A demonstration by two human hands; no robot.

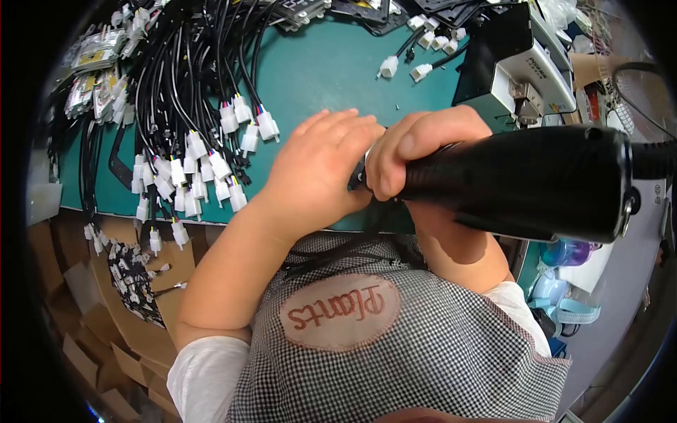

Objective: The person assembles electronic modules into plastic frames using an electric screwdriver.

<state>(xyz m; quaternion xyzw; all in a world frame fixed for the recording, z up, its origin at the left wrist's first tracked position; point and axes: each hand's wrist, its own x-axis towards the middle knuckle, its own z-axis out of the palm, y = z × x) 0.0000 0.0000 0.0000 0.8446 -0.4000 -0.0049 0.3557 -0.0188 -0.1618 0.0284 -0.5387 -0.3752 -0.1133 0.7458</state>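
My right hand [434, 144] is wrapped round the front of a black corded electric screwdriver [536, 183]. The tool lies nearly level, with its cord end and a small metal hanging loop to the right. Against its front end, my left hand [310, 169] is closed, back of the hand up. A bit of a black part shows between the two hands, too hidden to name. Thin black cables [345, 247] hang below the hands, over the green mat's near edge.
Bundles of black cables with white connectors [201, 166] cover the left of the green mat [303, 70]. A black and white metal box [532, 81] stands at the right. Cardboard boxes [134, 317] are at the lower left. A light blue strapped item [564, 303] sits at the lower right.
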